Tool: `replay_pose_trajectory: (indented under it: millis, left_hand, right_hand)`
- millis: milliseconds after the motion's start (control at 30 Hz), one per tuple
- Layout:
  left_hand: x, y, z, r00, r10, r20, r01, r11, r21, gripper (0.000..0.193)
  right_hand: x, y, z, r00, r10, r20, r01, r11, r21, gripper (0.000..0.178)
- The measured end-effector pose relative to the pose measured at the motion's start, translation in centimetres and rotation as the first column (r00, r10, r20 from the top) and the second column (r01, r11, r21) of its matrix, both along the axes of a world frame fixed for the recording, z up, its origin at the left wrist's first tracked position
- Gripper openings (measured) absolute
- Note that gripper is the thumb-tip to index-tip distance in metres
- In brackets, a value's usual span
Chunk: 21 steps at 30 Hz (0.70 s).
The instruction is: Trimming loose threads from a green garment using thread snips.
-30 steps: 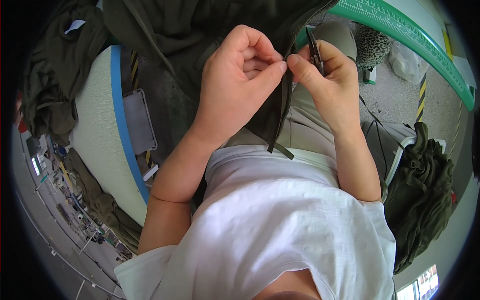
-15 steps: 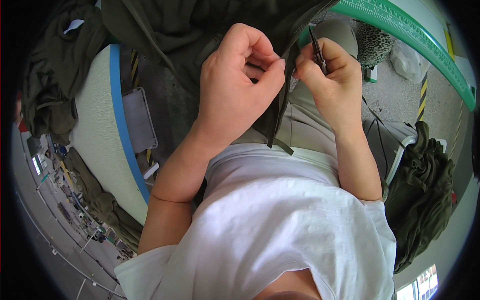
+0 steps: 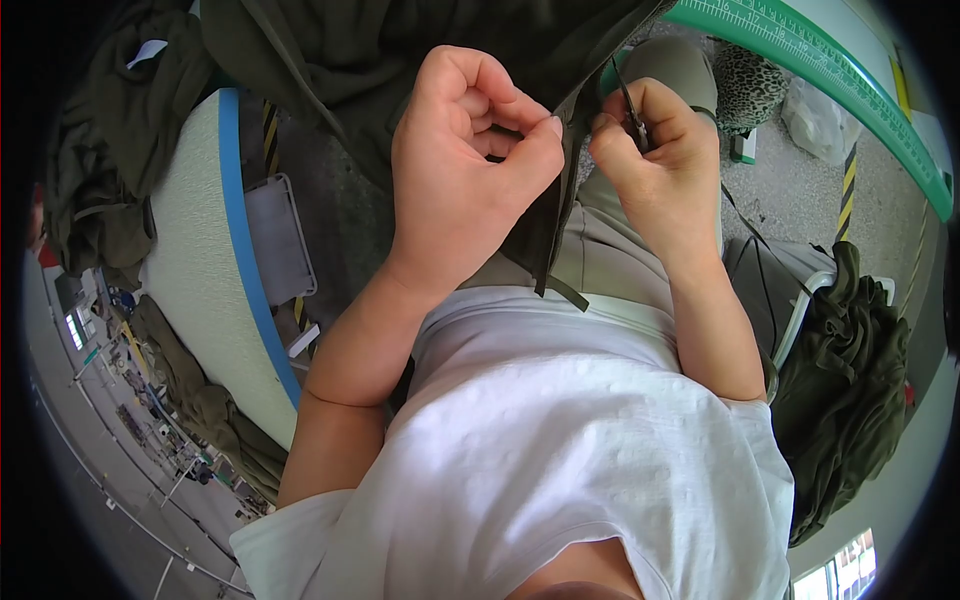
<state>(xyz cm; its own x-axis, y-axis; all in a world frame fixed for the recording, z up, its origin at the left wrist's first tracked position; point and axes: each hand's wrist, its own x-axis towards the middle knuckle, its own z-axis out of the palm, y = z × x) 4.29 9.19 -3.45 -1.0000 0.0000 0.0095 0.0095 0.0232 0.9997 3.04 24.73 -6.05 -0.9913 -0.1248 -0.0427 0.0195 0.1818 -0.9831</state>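
Holding dark snips, right grip faces pinched left grip, contents unclear; numerals mark a green ruler.

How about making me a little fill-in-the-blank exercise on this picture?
1. The right hand holds a dark pointed tool, its tip pointing ____ from the person's shirt.
2. That shirt is coloured ____.
3. Beyond the left hand, the pale tabletop has a ____ edge.
4. The striped floor tape is black and ____.

Missing words: away; white; blue; yellow.
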Motion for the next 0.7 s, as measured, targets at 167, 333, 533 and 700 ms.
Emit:
replay_pose_trajectory:
  millis: [167,333,533,700]
  left_hand:
    - [-0.3,0.4,-0.2,0.997,-0.053,-0.057,0.057,0.996,0.063,0.026]
    - [-6.2,-0.5,0.8,0.822,-0.276,-0.498,0.073,0.918,-0.389,0.025]
    - [-13.8,0.6,1.7,0.754,-0.577,-0.315,-0.049,0.429,-0.902,0.047]
    - [-19.0,0.0,1.3,0.921,-0.358,-0.152,-0.067,0.239,-0.969,0.073]
  right_hand:
    - [-0.4,0.3,-0.2,1.000,-0.017,0.003,0.018,0.999,-0.039,0.005]
    - [-1.6,3.8,-0.9,0.984,0.152,0.098,-0.145,0.987,-0.071,0.007]
    - [-8.0,9.8,6.0,0.910,-0.240,-0.339,0.285,0.954,0.088,0.023]
    - [-17.8,17.9,6.2,0.738,-0.116,-0.665,0.596,0.576,0.560,0.029]
